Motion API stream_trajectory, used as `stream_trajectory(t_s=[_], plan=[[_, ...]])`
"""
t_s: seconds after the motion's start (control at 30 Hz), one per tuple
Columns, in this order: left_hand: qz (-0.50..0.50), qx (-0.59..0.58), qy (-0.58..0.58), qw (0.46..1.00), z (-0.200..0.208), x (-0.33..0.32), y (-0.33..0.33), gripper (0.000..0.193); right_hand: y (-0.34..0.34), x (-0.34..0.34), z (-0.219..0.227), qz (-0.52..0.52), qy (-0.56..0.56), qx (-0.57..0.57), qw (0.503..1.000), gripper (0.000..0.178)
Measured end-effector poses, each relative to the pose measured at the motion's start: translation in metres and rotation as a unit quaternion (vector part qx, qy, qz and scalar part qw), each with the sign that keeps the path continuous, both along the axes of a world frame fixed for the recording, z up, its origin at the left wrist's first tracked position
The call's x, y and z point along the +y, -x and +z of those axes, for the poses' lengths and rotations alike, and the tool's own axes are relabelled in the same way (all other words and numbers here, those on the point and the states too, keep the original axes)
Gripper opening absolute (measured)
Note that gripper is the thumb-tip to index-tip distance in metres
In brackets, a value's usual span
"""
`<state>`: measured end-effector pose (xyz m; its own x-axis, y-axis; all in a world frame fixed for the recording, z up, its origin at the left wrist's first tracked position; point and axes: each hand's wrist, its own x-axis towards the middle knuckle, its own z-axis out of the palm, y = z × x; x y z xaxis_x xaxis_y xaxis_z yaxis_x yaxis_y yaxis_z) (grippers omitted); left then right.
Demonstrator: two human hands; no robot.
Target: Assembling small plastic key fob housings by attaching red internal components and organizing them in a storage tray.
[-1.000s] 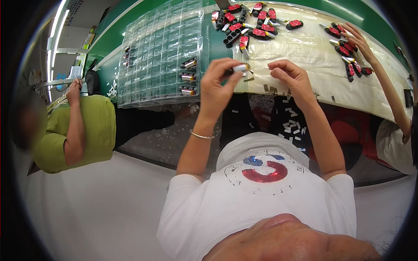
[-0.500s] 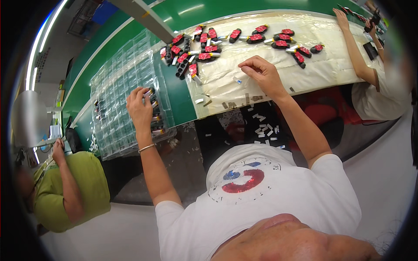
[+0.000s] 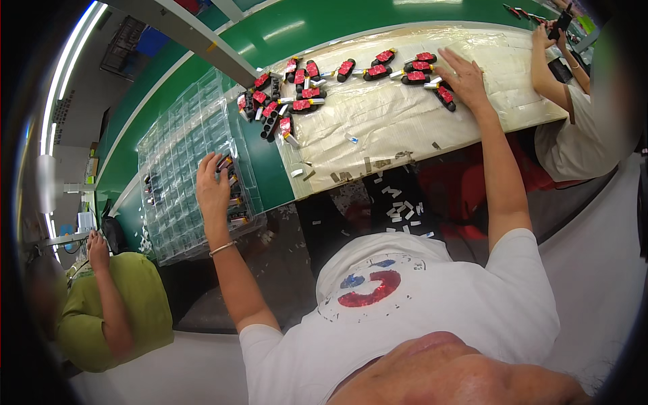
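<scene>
My left hand (image 3: 214,187) is over the right side of a clear plastic compartment tray (image 3: 177,145). Its fingers and thumb curve round a small black part (image 3: 225,163) with a light tab, at one of the compartments. My right hand (image 3: 466,82) reaches far across the covered table, fingers stretched and thumb apart. It is beside a group of black oblong pieces with red labels (image 3: 420,66), and covers what lies under its palm. Another black red-labelled piece (image 3: 445,98) lies just left of its wrist. Several more black parts fill compartments along the tray's right edge.
A heap of red-labelled black pieces (image 3: 273,108) lies by the metal post (image 3: 196,34). Cream sheeting (image 3: 378,111) covers the green table (image 3: 266,165). Paper scraps (image 3: 401,212) litter the floor. A co-worker in green (image 3: 115,310) sits left; another person's arm (image 3: 550,81) is at right.
My right hand has moved away and to the right, from above the near sheeting to the labelled pieces, its fingers opening out. My left hand stays at the tray. The view has shifted slightly.
</scene>
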<state>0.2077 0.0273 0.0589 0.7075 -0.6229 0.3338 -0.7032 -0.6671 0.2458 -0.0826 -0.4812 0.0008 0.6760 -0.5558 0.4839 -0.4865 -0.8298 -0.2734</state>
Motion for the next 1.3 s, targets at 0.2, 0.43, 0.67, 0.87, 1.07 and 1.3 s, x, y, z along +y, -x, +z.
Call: stream_trajectory(t_s=[0.2, 0.43, 0.67, 0.87, 1.07, 1.3], plan=[[-0.040, 0.195, 0.203, 0.959, 0.009, -0.037, 0.065, 0.032, -0.045, 0.062, 0.001, 0.087, -0.029, -0.002, 0.996, 0.047], [-0.193, 0.196, 0.165, 0.947, -0.026, -0.122, 0.152, 0.056, -0.105, 0.183, 0.003, 0.158, -0.192, -0.181, 0.952, 0.041], [-0.150, 0.033, 0.055, 0.987, -0.042, -0.127, 0.126, 0.051, -0.086, 0.170, 0.035, 0.240, -0.336, -0.237, 0.879, 0.026], [-0.164, 0.031, 0.125, 0.978, -0.032, -0.132, 0.138, 0.042, -0.062, 0.157, 0.010, 0.185, -0.246, -0.163, 0.937, 0.029], [-0.251, 0.018, 0.052, 0.967, -0.040, -0.156, 0.149, 0.042, -0.070, 0.163, 0.009, 0.224, -0.153, -0.115, 0.955, 0.023], [-0.130, -0.016, 0.100, 0.986, -0.044, -0.135, 0.098, 0.040, -0.064, 0.171, 0.015, 0.213, -0.160, -0.090, 0.960, 0.021]])
